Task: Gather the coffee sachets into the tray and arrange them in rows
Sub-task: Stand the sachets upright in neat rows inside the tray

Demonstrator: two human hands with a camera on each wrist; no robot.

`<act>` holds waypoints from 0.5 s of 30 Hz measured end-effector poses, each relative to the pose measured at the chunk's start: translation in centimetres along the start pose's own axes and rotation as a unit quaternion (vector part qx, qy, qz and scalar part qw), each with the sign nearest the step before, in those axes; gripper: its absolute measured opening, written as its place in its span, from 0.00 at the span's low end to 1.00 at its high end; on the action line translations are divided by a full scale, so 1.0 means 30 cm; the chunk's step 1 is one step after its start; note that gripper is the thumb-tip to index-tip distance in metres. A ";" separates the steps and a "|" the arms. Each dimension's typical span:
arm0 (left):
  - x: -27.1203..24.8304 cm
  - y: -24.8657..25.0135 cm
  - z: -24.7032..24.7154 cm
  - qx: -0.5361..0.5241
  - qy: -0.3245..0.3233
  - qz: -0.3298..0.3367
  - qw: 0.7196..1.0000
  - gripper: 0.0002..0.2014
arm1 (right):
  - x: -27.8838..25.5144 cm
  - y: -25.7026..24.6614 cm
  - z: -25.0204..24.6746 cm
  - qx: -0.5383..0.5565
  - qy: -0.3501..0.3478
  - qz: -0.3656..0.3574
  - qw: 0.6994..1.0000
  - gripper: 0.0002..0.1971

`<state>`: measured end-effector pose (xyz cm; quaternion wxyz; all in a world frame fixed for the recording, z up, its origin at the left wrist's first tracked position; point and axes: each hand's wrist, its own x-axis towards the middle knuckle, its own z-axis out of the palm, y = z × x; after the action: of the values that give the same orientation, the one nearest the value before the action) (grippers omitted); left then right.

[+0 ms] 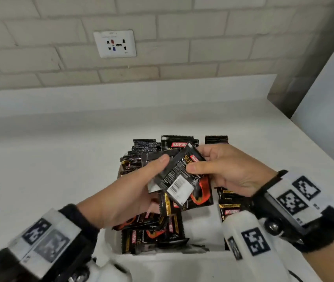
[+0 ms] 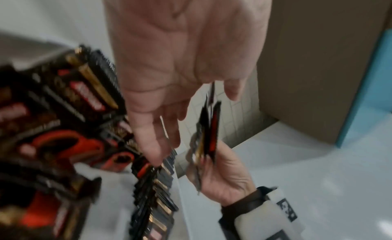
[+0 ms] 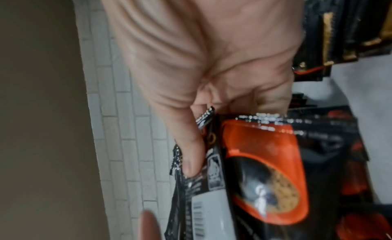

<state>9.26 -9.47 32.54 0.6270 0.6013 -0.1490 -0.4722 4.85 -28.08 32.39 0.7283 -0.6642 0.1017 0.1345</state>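
The held coffee sachets (image 1: 179, 176), a small fanned bunch, are hanging over the tray (image 1: 162, 259), long axes running from about 1 o'clock down to 7 o'clock, barcode end nearest the person. The right hand (image 1: 225, 169) is pinching them at 3 o'clock; the left hand (image 1: 133, 190) is gripping at 9 o'clock. Judged step: squaring the bunch; next calls for aligning edges and seating it beside the standing row of sachets (image 1: 141, 153) at 12 o'clock.
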 end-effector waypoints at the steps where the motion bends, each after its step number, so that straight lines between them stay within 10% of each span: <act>1: 0.007 -0.008 0.020 -0.047 0.013 -0.018 0.999 0.18 | 0.002 0.014 0.010 0.004 0.018 -0.014 1.000 0.18; 15: 0.069 -0.085 0.083 -0.163 0.133 0.092 0.973 0.11 | -0.046 0.080 -0.038 -0.029 0.213 -0.090 0.972 0.05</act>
<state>7.38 -12.17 30.04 0.7713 0.5323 -0.0405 -0.3465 2.80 -29.11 30.47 0.6795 -0.7046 0.1906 -0.0737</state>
